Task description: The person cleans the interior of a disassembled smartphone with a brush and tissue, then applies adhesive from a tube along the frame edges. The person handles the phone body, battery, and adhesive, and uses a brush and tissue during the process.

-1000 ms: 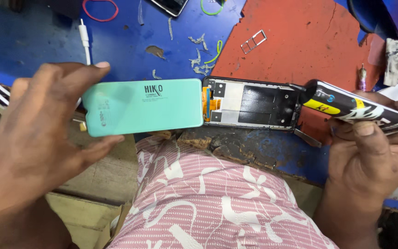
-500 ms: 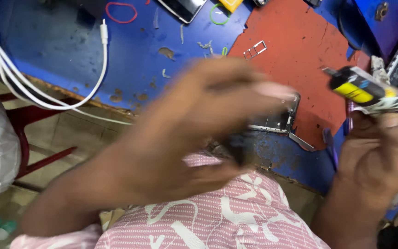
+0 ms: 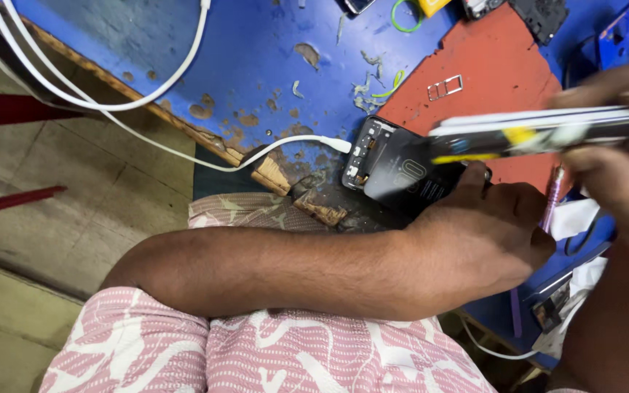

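Observation:
My left forearm crosses the view from the left, and my left hand [image 3: 485, 233] rests with curled fingers on the right end of an opened black phone [image 3: 394, 169]. The phone lies at the edge of the blue workbench [image 3: 183, 44], partly on a red mat [image 3: 489, 65], with its inner parts showing at its left end. My right hand [image 3: 620, 182] at the right edge grips a long black, yellow and white tube [image 3: 540, 135]. The tube is blurred and hangs just above the phone's right end.
A white cable [image 3: 183, 73] loops over the bench, and its plug lies beside the phone. A small metal card tray [image 3: 445, 87] sits on the red mat, a green rubber band [image 3: 400, 20] lies farther back, and scraps litter the worn bench top. White cloth and small tools lie at the right.
The teal back cover that my left hand held is gone from view. My left arm has swung right onto the phone. The tube now hangs over the phone, and the view has shifted left.

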`<state>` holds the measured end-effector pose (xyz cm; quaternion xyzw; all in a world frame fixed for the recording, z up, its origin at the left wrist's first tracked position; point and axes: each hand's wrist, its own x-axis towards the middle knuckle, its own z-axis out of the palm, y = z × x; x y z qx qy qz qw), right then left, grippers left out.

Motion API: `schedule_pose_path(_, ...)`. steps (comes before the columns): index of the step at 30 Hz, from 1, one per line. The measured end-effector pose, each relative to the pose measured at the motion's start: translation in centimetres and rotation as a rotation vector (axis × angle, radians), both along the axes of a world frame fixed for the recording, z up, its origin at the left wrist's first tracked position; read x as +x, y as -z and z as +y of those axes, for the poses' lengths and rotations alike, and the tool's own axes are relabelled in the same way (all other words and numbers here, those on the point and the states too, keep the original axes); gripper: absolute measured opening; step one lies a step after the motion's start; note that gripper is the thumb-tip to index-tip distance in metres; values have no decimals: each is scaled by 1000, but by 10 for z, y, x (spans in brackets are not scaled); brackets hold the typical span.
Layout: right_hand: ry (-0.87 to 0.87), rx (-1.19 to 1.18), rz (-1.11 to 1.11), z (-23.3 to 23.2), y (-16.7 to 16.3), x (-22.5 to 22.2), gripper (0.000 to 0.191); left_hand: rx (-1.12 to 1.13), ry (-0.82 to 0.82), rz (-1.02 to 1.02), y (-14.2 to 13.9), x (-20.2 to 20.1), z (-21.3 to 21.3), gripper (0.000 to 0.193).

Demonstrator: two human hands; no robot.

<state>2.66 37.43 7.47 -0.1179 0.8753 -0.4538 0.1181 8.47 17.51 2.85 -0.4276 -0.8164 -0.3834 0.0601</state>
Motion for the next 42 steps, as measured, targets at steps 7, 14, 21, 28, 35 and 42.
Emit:
schedule_pose_path(7,-369,-2,77,-89,-28,-24,42,-33,-131,109,27,8,24,24)
schedule_pose_path(14,-367,-20,137,-108,-25,-32,42,16,-144,68,29,6,24,21)
schedule_pose_path(21,-402,70,232,-104,-24,-32,44,43,-150,41,29,4,24,19)
schedule_pose_path(28,-378,66,235,-103,-22,-36,46,97,-147,-6,28,1,27,17)
schedule_pose_path(35,-335,119,248,-104,-25,-33,47,24,-138,1,22,-4,21,18)
schedule_pose_path(42,-289,44,186,-99,-19,-36,47,-53,-94,-17,15,-8,20,18)
